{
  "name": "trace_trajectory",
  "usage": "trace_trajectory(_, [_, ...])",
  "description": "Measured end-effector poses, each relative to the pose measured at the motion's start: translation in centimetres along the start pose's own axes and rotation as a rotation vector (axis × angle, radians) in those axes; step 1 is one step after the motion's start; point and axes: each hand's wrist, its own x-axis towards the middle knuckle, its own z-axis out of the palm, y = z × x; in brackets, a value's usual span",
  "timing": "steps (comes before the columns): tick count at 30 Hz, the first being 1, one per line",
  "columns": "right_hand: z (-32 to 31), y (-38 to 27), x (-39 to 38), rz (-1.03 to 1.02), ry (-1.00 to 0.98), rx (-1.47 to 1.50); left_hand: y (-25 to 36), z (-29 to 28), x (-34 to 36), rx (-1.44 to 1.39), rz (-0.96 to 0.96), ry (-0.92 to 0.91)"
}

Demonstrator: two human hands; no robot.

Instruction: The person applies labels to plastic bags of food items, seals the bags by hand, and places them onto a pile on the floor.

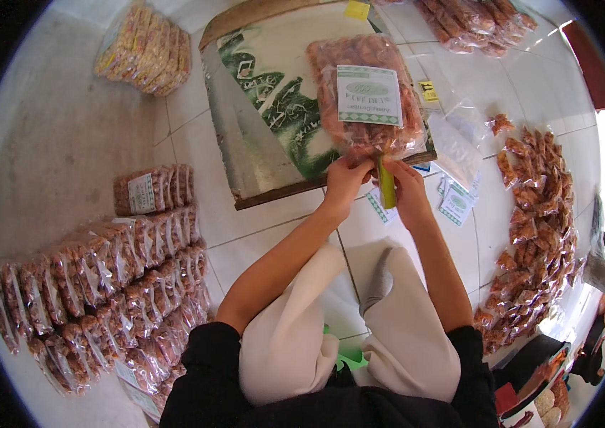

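A large clear plastic bag full of reddish-brown snack pieces lies on the low board-topped table. It carries a white and green label. My left hand is closed on the gathered near end of this bag at the table's front edge. Beside it, my right hand grips a slim yellow-green tool, which looks like a small stapler. The tool's upper end meets the bag's near edge; the exact contact is hidden by my fingers.
Loose labels and clear empty bags lie right of the table. Small snack packets are heaped farther right. Rows of filled bags stand at left; more bags are at far left and far right. A yellow packet lies beside the table.
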Motion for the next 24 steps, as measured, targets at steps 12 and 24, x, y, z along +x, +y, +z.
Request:
trace_trajectory(12, [-18.5,11.9,3.5,-0.36,0.726,-1.175,-0.3,0.5,-0.2,-0.155,-0.094,0.088])
trace_trajectory(24, [-11.1,2.5,2.8,-0.773,0.558,-1.147,-1.3,-3.0,-2.4,-0.017,0.107,0.091])
